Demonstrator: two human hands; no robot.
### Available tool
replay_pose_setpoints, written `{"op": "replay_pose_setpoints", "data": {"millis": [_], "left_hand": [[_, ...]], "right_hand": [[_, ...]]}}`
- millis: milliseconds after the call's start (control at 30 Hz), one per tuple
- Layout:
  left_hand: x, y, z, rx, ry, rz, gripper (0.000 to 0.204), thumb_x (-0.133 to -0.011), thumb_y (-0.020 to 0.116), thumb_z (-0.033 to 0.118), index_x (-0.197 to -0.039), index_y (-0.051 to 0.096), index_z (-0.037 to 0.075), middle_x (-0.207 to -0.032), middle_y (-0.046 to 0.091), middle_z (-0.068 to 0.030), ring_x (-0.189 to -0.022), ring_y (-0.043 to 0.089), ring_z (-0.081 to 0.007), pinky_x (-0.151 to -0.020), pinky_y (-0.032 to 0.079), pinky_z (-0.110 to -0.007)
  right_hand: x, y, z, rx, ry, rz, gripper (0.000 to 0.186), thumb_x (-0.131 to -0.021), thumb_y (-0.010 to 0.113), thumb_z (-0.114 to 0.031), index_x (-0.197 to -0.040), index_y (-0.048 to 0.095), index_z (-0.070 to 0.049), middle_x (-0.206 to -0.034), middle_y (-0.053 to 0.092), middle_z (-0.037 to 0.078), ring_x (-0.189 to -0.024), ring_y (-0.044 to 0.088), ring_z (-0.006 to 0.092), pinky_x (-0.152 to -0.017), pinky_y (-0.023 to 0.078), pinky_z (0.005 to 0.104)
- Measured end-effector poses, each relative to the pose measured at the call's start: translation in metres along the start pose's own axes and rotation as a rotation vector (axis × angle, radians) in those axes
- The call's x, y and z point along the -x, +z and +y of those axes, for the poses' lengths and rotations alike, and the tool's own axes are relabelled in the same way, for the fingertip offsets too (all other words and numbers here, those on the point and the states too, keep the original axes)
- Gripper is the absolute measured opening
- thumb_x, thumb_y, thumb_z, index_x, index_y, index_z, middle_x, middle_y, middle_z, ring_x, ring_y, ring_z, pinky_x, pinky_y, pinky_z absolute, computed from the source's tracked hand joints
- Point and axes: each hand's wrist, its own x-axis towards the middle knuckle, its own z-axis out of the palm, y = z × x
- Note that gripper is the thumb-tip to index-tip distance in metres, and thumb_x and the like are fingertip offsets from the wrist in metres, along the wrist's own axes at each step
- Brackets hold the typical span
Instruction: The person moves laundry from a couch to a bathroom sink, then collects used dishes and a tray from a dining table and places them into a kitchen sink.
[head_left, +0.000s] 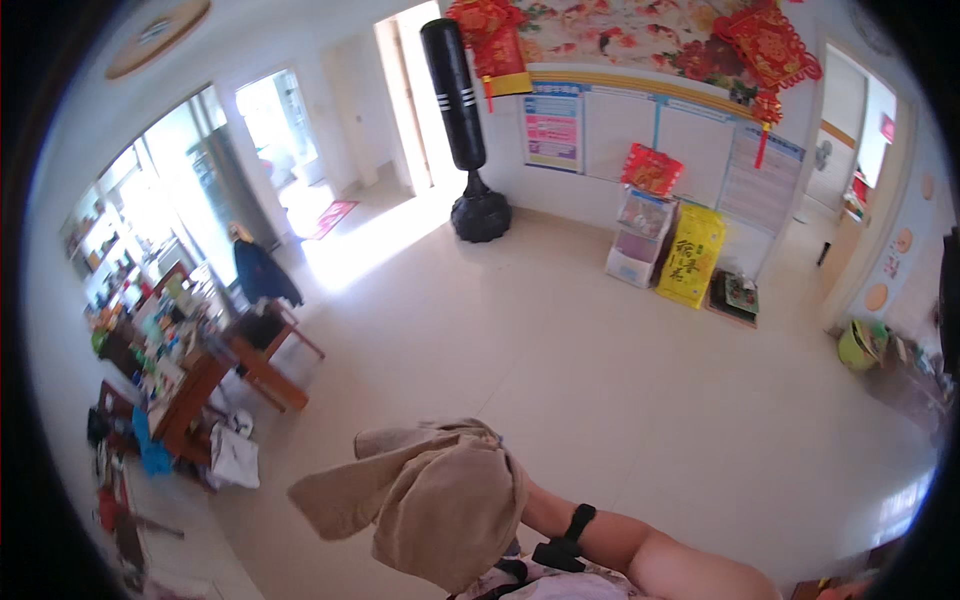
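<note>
A bunched khaki cloth garment (430,500), with flaps spread to the left, hangs in front of me at the bottom centre. My right hand (516,478) holds it up at its right side, the fingers mostly hidden behind the fabric. A black strap band (578,525) circles my right forearm, which comes in from the lower right. I cannot see my left hand; the cloth may cover it.
A cluttered wooden table (195,395) and chairs stand left. Against the far wall are a black punching bag (450,95), a plastic drawer unit (637,245) and a yellow sack (690,260). Doorways open left and right. A green bucket (855,345) sits at right.
</note>
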Motion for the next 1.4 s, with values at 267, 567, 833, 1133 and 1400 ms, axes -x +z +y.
{"op": "replay_pose_setpoints", "data": {"millis": [267, 567, 833, 1133, 1400], "left_hand": [[-0.062, -0.178, -0.019, -0.151, 0.089, 0.009, 0.043, -0.084, 0.054, 0.015, -0.122, 0.041, -0.001, -0.087, 0.059, -0.0083, -0.077, 0.051, -0.0158, -0.070, 0.043, -0.029], [-0.271, -0.243, 0.204, -0.408, 0.389, 0.000, 0.038, -0.090, 0.045, 0.028, -0.117, 0.047, 0.002, -0.109, 0.056, -0.0169, -0.098, 0.054, -0.0277, -0.084, 0.042, -0.033], [-0.373, -0.323, 0.243, -0.319, 0.268, -0.155, 0.047, -0.091, 0.040, 0.037, -0.121, 0.044, 0.001, -0.110, 0.055, -0.0168, -0.100, 0.053, -0.0286, -0.086, 0.041, -0.033], [-0.460, -0.445, 0.225, 0.747, 0.404, 0.108, 0.070, -0.084, 0.057, 0.015, -0.137, 0.012, 0.009, -0.130, 0.037, -0.0137, -0.115, 0.043, -0.0243, -0.096, 0.034, -0.034], [-0.574, -0.602, 0.309, 0.905, 0.487, 0.206, 0.076, -0.081, 0.057, 0.011, -0.139, 0.008, 0.005, -0.138, 0.024, -0.0104, -0.125, 0.028, -0.0186, -0.102, 0.026, -0.030]], "right_hand": [[-0.038, -0.024, -0.094, -0.075, -0.456, 0.250, 0.036, -0.086, 0.047, -0.033, -0.111, 0.053, -0.008, -0.106, 0.059, 0.008, -0.097, 0.055, 0.0252, -0.088, 0.044, 0.0352], [-0.132, -0.008, -0.209, 0.023, -0.721, 0.389, 0.037, -0.087, 0.046, -0.033, -0.113, 0.051, -0.008, -0.108, 0.058, 0.008, -0.099, 0.055, 0.0245, -0.089, 0.043, 0.0347], [-0.308, 0.105, -0.294, 0.282, -0.482, 0.267, 0.038, -0.087, 0.045, -0.032, -0.115, 0.050, -0.007, -0.110, 0.057, 0.008, -0.100, 0.054, 0.0239, -0.089, 0.043, 0.0343], [-0.504, 0.235, -0.314, 0.458, -0.127, 0.031, 0.039, -0.088, 0.044, -0.032, -0.117, 0.048, -0.006, -0.112, 0.055, 0.009, -0.102, 0.053, 0.0232, -0.090, 0.043, 0.0337], [-0.669, 0.277, -0.359, 0.147, 0.251, 0.130, 0.044, -0.087, 0.045, -0.036, -0.120, 0.047, -0.007, -0.114, 0.055, 0.009, -0.102, 0.054, 0.0222, -0.090, 0.042, 0.0334]]}}
